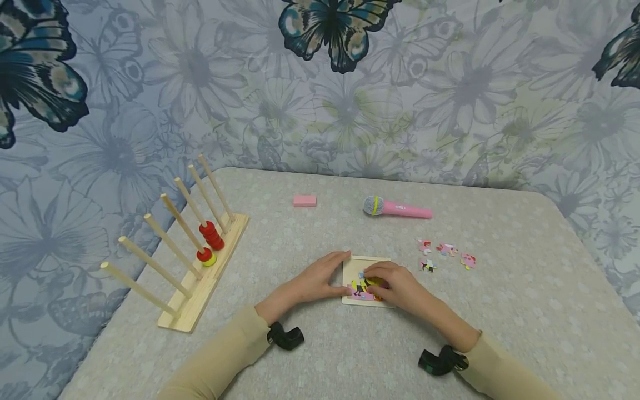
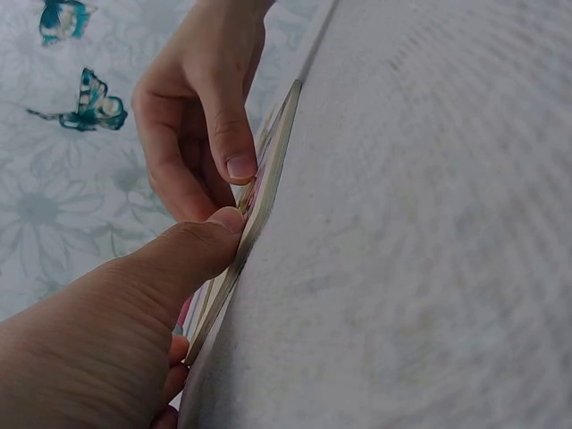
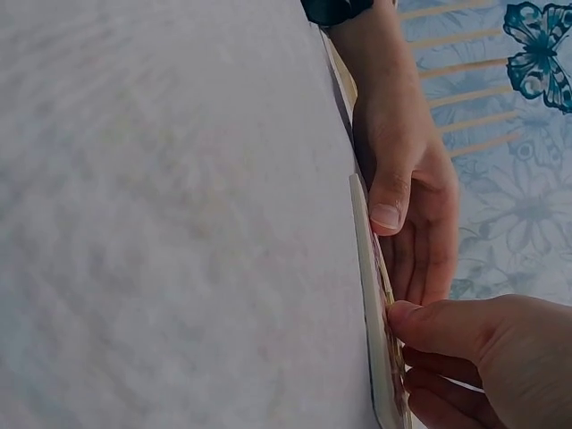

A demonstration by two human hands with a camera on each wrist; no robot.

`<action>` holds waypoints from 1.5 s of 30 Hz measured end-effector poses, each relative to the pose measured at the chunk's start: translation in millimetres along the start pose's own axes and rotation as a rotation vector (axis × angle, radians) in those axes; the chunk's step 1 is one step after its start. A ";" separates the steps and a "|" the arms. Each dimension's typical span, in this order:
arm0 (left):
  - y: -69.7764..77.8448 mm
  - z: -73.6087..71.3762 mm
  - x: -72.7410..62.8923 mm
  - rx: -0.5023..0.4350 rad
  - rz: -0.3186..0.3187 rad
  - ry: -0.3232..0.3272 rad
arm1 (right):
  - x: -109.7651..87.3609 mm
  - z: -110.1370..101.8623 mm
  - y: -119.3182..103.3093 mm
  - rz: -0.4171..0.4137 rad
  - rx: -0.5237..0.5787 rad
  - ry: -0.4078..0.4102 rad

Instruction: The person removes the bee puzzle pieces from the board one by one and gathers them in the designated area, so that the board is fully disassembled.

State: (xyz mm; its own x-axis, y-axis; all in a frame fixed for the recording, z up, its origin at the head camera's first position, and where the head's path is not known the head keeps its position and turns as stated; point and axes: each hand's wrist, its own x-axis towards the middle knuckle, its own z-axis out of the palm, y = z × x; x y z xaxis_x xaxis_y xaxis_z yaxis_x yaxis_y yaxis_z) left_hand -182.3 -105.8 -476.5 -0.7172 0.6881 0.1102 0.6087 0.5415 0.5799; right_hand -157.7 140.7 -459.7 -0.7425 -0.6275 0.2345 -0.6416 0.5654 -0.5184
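A small wooden jigsaw tray (image 1: 367,258) lies on the table, with puzzle pieces (image 1: 358,287) showing a yellow and black striped figure on pink. My left hand (image 1: 312,280) holds the tray by its left side, thumb at the lower left corner and fingers toward the upper one. Over the tray's right half, my right hand (image 1: 402,286) bends its thumb and fingers onto a puzzle piece, mostly hidden beneath them. In the left wrist view, both thumbs meet the tray edge (image 2: 277,147) close together. Several loose jigsaw pieces (image 1: 446,249) lie right of the tray.
On the left stands a wooden peg rack (image 1: 220,278) with tall rods, red rings (image 1: 212,236) and a yellow ring (image 1: 210,260). A pink toy microphone (image 1: 405,210) and a pink block (image 1: 304,201) lie toward the back, before the wall.
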 end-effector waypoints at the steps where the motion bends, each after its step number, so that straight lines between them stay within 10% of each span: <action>1: -0.1 -0.1 0.0 -0.001 0.000 0.000 | 0.2 0.2 0.1 0.002 0.001 0.000; 45: -0.3 -0.9 0.1 -0.010 0.006 -0.007 | 2.0 -0.2 3.1 -0.008 -0.028 0.011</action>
State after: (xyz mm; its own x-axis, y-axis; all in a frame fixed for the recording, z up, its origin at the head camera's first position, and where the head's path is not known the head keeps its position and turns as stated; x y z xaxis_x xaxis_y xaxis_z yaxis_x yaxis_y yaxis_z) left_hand -182.8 -106.4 -476.0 -0.7111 0.6947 0.1085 0.6098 0.5324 0.5872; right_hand -161.2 141.3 -460.7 -0.7393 -0.6262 0.2478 -0.6525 0.5749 -0.4937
